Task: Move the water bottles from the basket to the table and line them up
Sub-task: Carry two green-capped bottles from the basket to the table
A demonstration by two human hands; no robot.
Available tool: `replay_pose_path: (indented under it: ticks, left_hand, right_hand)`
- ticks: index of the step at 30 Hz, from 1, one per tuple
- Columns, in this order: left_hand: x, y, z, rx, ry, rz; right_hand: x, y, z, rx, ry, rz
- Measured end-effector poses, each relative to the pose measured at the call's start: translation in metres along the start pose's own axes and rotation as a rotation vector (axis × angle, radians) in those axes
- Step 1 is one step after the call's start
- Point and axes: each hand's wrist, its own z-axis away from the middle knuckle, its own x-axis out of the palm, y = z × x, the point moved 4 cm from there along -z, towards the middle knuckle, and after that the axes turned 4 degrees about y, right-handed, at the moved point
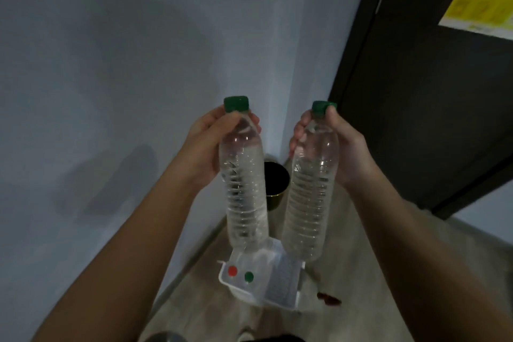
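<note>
**A:** Head view first. What do the hands have?

**B:** The left grip is curled round the shoulder of the left bottle, just under its top. The right grip pinches the right bottle the same way, with the thumb up against the top's edge. Both bottles are clear, have water in them, and hang roughly upright in the air.

**A:** Do they touch?

**B:** No. A gap runs between them, narrowing toward the bottoms, which lean in slightly. Through it shows a dark round bin in the corner of the grey wall.

**A:** And the basket?

**B:** The white basket sits on the wooden floor below. In this view both bottle bottoms overlap its far rim. Inside, toward the left, a red cap and a green cap stand side by side, apart.

**A:** Room at the edges?

**B:** The basket's left edge lies near the foot of the wall. To the right, floor runs out to a dark door with a yellow sticker. A small brown thing lies near the basket's right corner; I cannot tell what it is.
</note>
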Motion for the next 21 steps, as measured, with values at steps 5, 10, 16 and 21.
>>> replay_pose_path:
  ticks: [5,10,16,21]
  left_hand:
    - [-0.011,-0.038,0.025,-0.185,0.132,0.121]
    - [-0.004,-0.073,0.074,-0.229,0.251,0.468]
    - [-0.003,-0.112,0.145,-0.212,0.618,0.545]
    - [0.0,-0.128,0.211,-0.205,0.762,0.521]
  right_hand:
    - [-0.005,0.036,0.006,0.186,0.02,-0.157]
    - [-0.007,0.077,0.024,0.389,0.05,-0.262]
    - [-0.003,0.121,0.052,0.617,0.044,-0.264]
    - [0.016,0.157,0.075,0.76,-0.065,-0.26]
